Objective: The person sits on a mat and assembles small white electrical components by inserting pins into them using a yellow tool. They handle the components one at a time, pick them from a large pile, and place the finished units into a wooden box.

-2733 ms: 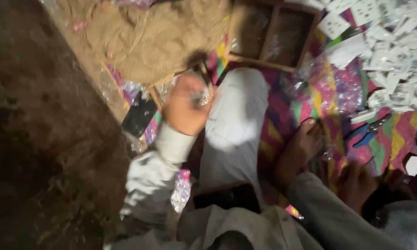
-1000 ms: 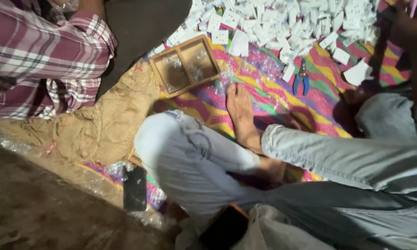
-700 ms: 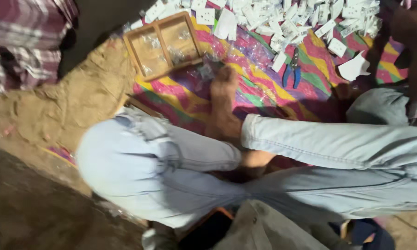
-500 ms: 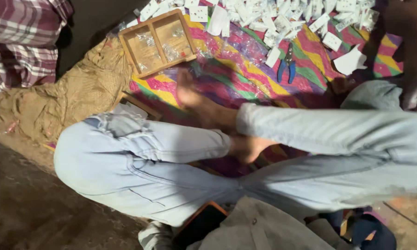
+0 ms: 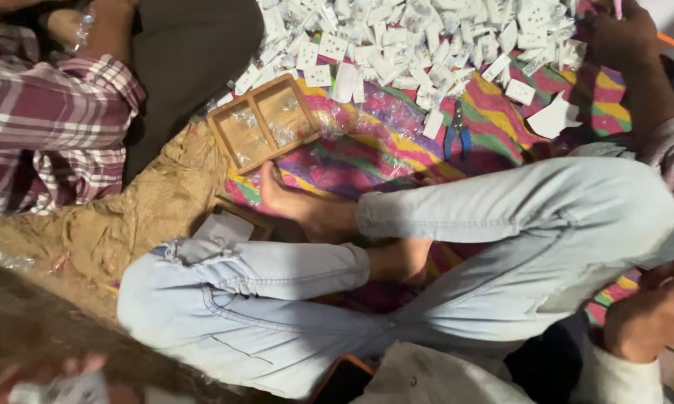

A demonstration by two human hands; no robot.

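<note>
A pale crumpled thing (image 5: 69, 389) is showing at the bottom left edge, far below and left of the wooden tray (image 5: 266, 123). It is touching the left hand (image 5: 34, 372). Both are very blurred, so I cannot tell what the thing is, or whether the fingers are gripping it or lying wide.

The right hand (image 5: 651, 314) is far below and right of the tray, beside the bent knee of the light jeans (image 5: 501, 247). Its fingers are curling in narrow. Nothing is showing inside them.

The person is sitting cross-legged on the striped mat (image 5: 385, 153), with a bare foot (image 5: 307, 209) just below the tray. The tray has two compartments, and clear small bags are lying in both. A heap of small white cards (image 5: 426, 41) is spreading above and right of it. Blue-handled pliers (image 5: 456, 138) are lying to its right, near the cards.

Another person's hand (image 5: 621, 37) is reaching at the far right of the heap. A plaid sleeve (image 5: 53, 127) is left of the tray.

In my judgement, good handling here is asking for a light pinch on such a thin thing, kept over the mat and away from the foot and the neighbour's hand.
</note>
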